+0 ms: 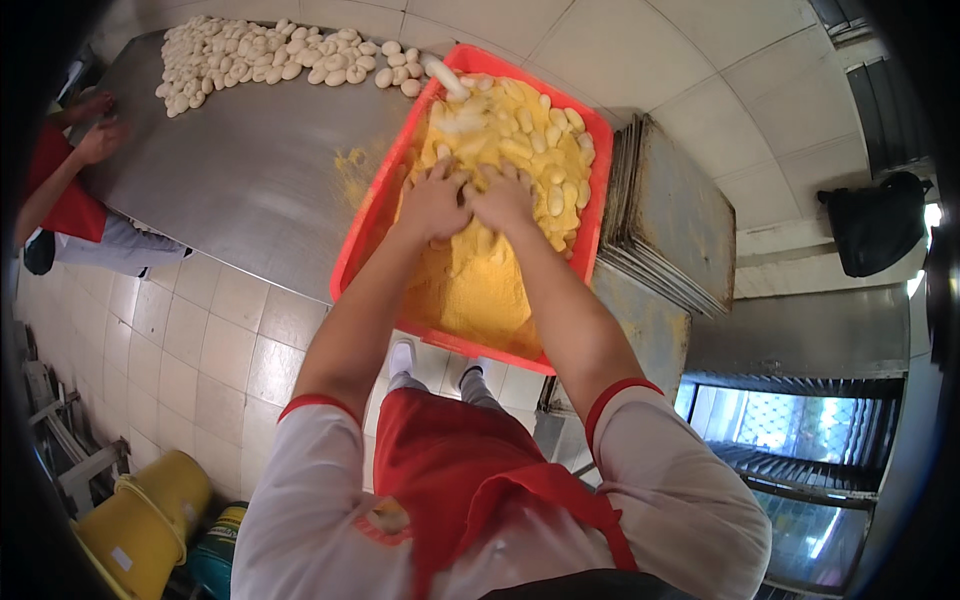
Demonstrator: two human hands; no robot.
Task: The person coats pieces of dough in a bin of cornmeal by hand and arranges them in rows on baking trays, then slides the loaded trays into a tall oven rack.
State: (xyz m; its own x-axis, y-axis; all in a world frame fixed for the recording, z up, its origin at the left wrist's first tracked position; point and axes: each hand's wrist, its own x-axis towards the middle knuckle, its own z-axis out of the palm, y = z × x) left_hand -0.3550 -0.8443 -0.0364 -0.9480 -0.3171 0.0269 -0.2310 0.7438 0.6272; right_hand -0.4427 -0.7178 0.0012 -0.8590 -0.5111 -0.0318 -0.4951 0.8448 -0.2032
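Observation:
A red rectangular plastic tub (598,212) holds yellow meal (470,285) and many pale, oval dough pieces (556,200) dusted with it. Both of my hands are down in the tub, side by side near its middle. My left hand (436,205) has its fingers spread and their tips sunk among the coated pieces. Close beside it, my right hand (503,203) reaches in with fingers apart, touching dough and meal. What lies beneath the palms is hidden. A whitish tube-shaped thing (447,80) leans at the tub's far left corner.
Left of the tub runs a steel table (250,150) with a heap of dough balls (270,55) along its far side. A co-worker's hands (98,135) show at its left end. Stacked metal trays (680,215) stand right of the tub; yellow buckets (150,520) sit lower left.

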